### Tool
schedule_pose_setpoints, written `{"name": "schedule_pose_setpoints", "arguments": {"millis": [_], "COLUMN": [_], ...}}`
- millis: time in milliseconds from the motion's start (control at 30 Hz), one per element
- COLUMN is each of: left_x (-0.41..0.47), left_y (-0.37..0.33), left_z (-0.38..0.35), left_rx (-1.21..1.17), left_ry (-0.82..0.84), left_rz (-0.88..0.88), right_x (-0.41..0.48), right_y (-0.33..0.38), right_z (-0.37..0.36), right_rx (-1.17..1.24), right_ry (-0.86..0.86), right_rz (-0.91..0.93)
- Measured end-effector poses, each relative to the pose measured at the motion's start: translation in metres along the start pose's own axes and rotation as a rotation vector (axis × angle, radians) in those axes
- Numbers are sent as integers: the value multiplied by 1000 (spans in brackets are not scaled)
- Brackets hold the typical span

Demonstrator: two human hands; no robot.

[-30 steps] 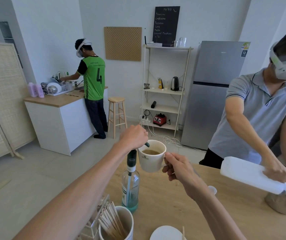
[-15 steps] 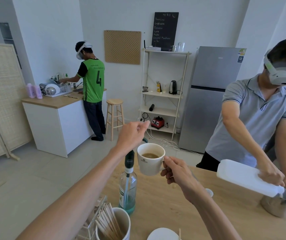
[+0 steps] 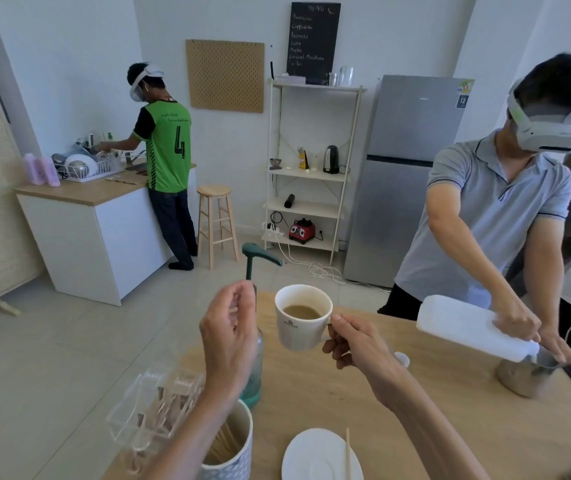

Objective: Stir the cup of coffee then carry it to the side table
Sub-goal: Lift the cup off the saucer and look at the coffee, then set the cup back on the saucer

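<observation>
A white cup of coffee with a small dark logo hangs above the wooden table, held by its handle in my right hand. Light brown coffee fills it part way. My left hand hovers just left of the cup with loosely curled fingers and nothing in it. It covers part of a glass pump bottle with a dark green pump head. A white saucer with a wooden stir stick across it lies on the table near me.
A white cup of wooden stir sticks and a clear plastic holder stand at the table's left edge. A person in a grey shirt pours from a white jug into a metal pitcher at right. Another person stands at a far counter.
My left hand came off the pump head and dropped beside the cup, fingers loosening. The pump head now stands exposed above the hand. The cup stayed held in my right hand.
</observation>
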State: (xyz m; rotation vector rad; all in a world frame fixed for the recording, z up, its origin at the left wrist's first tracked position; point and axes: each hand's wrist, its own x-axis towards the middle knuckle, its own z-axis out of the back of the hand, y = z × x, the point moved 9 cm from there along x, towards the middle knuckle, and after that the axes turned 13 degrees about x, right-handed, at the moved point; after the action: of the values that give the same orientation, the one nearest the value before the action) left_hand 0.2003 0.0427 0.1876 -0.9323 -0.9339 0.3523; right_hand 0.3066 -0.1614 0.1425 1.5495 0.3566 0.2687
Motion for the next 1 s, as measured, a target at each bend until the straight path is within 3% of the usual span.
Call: {"name": "schedule_pose_setpoints", "arguments": {"millis": [167, 467, 1000], "left_x": [-36, -102, -210], "left_y": [32, 53, 129], "left_z": [-39, -82, -107], "left_rx": [-70, -136, -31], "left_ry": [266, 528, 655], "left_rz": [178, 321, 521], "right_x": [-16, -46, -72], "right_y": [-19, -78, -211], "right_z": [12, 44, 67], "right_rx": [9, -24, -148], "right_ry": [-13, -45, -13], "right_rz": [-34, -120, -321]}}
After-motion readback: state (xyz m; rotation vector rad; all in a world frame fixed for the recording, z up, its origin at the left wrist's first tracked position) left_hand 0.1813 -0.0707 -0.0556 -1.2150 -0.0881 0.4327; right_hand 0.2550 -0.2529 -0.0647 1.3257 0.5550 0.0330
